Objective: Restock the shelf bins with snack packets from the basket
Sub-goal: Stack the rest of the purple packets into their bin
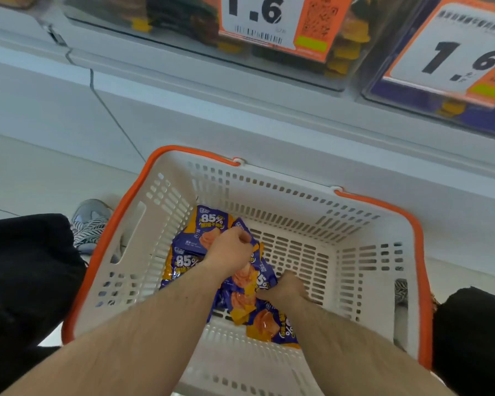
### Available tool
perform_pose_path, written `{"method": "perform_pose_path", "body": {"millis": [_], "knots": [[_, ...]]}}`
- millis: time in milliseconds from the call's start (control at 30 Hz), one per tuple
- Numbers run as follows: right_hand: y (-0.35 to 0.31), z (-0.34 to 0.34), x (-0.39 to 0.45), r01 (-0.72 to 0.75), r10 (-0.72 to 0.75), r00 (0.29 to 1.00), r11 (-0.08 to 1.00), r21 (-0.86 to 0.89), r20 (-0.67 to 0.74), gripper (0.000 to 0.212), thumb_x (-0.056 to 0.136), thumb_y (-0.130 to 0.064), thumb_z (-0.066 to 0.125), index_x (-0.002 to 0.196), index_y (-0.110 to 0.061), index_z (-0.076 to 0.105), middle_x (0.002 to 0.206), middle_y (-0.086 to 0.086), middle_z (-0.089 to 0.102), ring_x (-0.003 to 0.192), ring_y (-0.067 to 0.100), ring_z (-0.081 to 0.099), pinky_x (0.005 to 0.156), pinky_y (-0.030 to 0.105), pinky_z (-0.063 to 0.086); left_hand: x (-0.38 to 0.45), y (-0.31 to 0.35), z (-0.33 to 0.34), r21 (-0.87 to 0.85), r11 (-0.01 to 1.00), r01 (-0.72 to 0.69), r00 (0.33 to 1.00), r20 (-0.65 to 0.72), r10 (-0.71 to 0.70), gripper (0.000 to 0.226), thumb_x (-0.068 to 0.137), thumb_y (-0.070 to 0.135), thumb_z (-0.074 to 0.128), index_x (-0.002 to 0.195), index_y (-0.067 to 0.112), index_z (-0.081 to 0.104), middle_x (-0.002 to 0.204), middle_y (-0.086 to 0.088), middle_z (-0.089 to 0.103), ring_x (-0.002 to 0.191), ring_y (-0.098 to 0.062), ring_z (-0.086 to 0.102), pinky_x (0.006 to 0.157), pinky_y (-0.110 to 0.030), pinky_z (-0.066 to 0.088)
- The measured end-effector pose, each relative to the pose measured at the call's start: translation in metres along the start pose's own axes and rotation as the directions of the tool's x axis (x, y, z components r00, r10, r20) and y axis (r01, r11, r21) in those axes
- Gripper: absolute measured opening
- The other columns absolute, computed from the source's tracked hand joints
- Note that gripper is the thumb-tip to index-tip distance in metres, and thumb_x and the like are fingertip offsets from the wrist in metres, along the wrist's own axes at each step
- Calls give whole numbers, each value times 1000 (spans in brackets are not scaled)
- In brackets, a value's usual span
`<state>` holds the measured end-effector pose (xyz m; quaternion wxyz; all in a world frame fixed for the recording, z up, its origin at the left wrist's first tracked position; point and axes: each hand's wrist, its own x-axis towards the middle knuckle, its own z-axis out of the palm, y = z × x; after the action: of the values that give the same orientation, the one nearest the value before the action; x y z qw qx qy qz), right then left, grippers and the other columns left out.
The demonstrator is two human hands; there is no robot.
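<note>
**Both hands down in the basket among the packets**

Two bare forearms reach forward and down into a white slotted basket (363,258) with an orange rim, which sits on the floor between the person's black-clad knees.

The right hand (287,287) is curled into a fist at the right edge of the packet pile, its fingers closed on the purple edge of a packet; how much it has gathered is hidden under the hand. The left hand (231,247) is farther in, fingers bent and pinching the top corner of a packet (245,277) that lies between the two hands.

The packets (209,228) are purple and yellow with an orange snack picture and "85%" in white. They lie heaped on the left and middle of the basket floor, overlapping and pointing several ways. The nearest lies flat, its long axis slanting toward the near right. The farthest stands against the far wall, print upright, long axis running away from the viewer. The right part of the basket floor shows bare slots.

Left of the basket is a grey shoe (90,221).

Beyond the basket rises the white shelf front. Above it are clear bins (183,21) holding dark and yellow packets, with two orange price tags (257,18) reading 1.6.
</note>
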<state>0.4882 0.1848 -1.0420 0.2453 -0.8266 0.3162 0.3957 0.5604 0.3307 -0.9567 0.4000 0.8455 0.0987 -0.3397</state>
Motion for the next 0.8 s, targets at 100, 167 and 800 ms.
{"method": "perform_pose_path", "body": {"millis": [100,167,800], "knots": [[-3,9,-1,5,-11,996,997,-72,-93,47,73,-45,78,98,-17,50,100,3,61,90,22,62,62,31,45,4,5,0,-34,999,0,1000,0,0,25,95,11,47,117,18,58,89,7,58,71,-10,55,60,-26,46],[-3,12,2,1,-9,995,997,-75,-100,38,77,-38,76,95,-18,50,98,3,61,91,22,63,64,32,48,6,8,2,-34,999,-15,1000,-5,15,23,95,11,47,114,18,58,84,5,57,64,-11,52,53,-25,40],[5,-91,-26,311,-272,942,926,212,-197,18,84,2,46,92,-13,50,81,5,55,68,19,48,57,31,37,-39,36,-7,234,970,-69,996,-30,78,31,94,20,51,125,22,52,120,2,61,82,-12,59,81,-36,54]]}}
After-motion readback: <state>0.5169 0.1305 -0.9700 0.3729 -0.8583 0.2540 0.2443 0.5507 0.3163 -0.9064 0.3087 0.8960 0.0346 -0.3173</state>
